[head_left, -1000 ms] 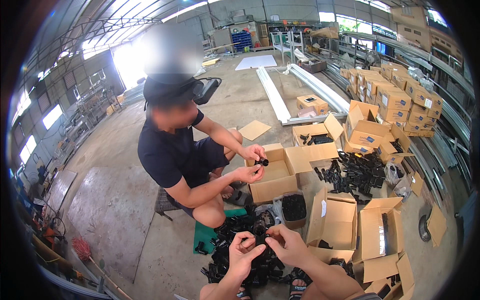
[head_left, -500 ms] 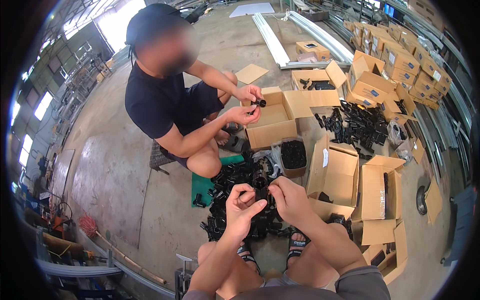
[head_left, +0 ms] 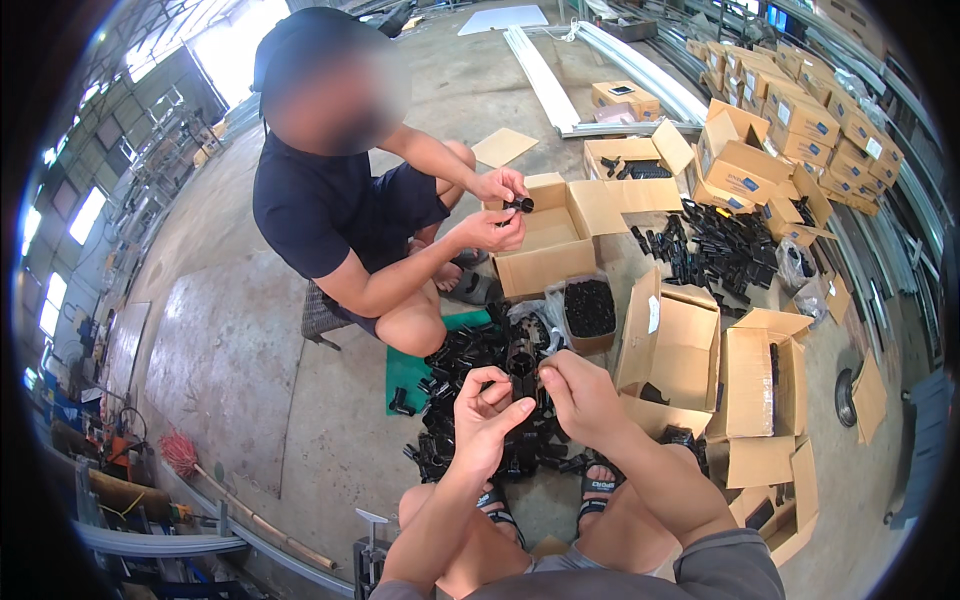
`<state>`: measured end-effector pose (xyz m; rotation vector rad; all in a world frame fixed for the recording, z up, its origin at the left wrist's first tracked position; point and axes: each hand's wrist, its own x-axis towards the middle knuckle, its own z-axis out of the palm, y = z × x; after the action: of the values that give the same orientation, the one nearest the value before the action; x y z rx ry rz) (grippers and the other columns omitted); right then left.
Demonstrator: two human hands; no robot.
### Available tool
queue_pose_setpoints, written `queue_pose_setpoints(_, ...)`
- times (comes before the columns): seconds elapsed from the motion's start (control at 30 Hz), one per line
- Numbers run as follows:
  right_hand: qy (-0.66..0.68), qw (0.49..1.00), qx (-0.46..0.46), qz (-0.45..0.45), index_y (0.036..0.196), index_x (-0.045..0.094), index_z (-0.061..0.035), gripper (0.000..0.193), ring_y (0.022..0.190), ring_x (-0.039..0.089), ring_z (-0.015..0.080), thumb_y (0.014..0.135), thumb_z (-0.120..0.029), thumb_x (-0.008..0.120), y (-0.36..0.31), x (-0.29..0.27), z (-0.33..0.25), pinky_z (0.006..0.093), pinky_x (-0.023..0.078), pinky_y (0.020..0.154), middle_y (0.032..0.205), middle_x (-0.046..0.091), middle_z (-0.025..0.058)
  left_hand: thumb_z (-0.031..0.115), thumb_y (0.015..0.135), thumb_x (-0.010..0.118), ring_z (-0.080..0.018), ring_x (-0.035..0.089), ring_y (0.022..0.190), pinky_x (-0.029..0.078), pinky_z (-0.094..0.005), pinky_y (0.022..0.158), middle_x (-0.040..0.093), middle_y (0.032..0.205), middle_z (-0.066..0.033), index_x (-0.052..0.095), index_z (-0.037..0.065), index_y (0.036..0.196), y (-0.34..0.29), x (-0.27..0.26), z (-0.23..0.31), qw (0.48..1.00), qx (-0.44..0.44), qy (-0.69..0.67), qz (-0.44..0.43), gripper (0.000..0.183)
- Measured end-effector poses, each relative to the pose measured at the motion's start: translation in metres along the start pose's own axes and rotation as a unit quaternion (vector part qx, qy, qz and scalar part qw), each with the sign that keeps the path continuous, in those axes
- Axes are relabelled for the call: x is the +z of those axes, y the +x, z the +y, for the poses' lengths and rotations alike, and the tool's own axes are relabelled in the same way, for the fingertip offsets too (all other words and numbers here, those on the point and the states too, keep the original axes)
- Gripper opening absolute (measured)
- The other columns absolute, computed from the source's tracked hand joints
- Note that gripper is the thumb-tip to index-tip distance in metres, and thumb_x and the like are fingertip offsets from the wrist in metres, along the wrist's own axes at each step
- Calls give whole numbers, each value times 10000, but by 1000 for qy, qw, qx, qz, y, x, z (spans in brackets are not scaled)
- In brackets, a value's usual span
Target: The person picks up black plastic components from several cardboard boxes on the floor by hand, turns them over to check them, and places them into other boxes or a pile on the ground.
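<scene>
Over the pile, my left hand (head_left: pixel 484 422) pinches a short black tubular fitting (head_left: pixel 523 384) between thumb and fingers, its round opening tilted away from me. Against the fitting's right side, my right hand (head_left: pixel 582 396) is closed in a pinch; whatever sits between those fingertips is too small to make out. Below and beyond my hands lies a heap of black plastic fittings (head_left: pixel 462 362), partly on a green sheet (head_left: pixel 400 372). Across from me a seated person's hands (head_left: pixel 500 212) hold another black ring-like fitting (head_left: pixel 521 204).
An open cardboard box (head_left: pixel 545 272) stands by the person. Beside it is a small box of tiny black parts (head_left: pixel 590 308). More open boxes (head_left: pixel 668 345) line my right, with a second heap of black parts (head_left: pixel 715 245) behind. A broom handle (head_left: pixel 265 515) lies left.
My hands and the fitting stay almost in place. The view has shifted slightly, and the other person's head appears a little farther right.
</scene>
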<state>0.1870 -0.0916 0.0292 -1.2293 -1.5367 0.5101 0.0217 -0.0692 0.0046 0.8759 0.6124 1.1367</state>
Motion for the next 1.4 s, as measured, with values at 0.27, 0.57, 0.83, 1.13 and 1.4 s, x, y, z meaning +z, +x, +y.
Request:
queue_pose_setpoints(0.27, -25, 999, 18, -18, 900, 605, 5, 195, 691, 604, 286, 996, -155, 549, -5, 1, 5, 379, 456, 629, 774, 606, 140, -117, 818, 725, -130, 654, 966, 525, -262, 850, 704, 1053, -103, 525, 77, 1112, -1, 1, 8, 1000, -12, -20, 14, 404)
queue_pose_setpoints(0.57, 172, 979, 110, 10, 1232, 605, -27, 346, 838, 625, 110, 941, -197, 679, 5, -3, 12, 275, 505, 753, 1007, 682, 86, -132, 818, 716, -121, 645, 1013, 530, -254, 866, 701, 1067, -98, 500, 58, 1130, 0, 2, -3, 987, -21, 159, -24, 425)
queue_pose_setpoints(0.83, 166, 968, 179, -55, 1150, 705, -31, 322, 810, 656, 185, 957, -283, 649, 8, -6, 30, 317, 505, 747, 921, 701, 139, -120, 831, 688, -145, 664, 980, 533, -240, 839, 700, 1090, -151, 441, 49, 1282, -2, 11, -7, 989, -36, 142, -35, 542)
queue_pose_setpoints(1.13, -39, 998, 48, 4, 1029, 710, -4, 243, 862, 683, 287, 937, -220, 649, 6, -54, 10, 356, 527, 774, 943, 707, 159, -42, 862, 712, -243, 612, 1201, 483, -355, 1034, 623, 1307, -214, 369, 50, 1468, -7, 10, -5, 979, 24, 188, -70, 702)
queue_pose_setpoints(1.4, -262, 884, 385, -29, 1010, 714, -28, 326, 926, 668, 387, 955, -326, 592, -156, -162, 125, 446, 519, 819, 957, 702, 209, -2, 911, 671, -261, 624, 1187, 501, -372, 1024, 650, 1259, -189, 447, 24, 1402, -14, 3, 15, 979, -8, 201, -42, 540)
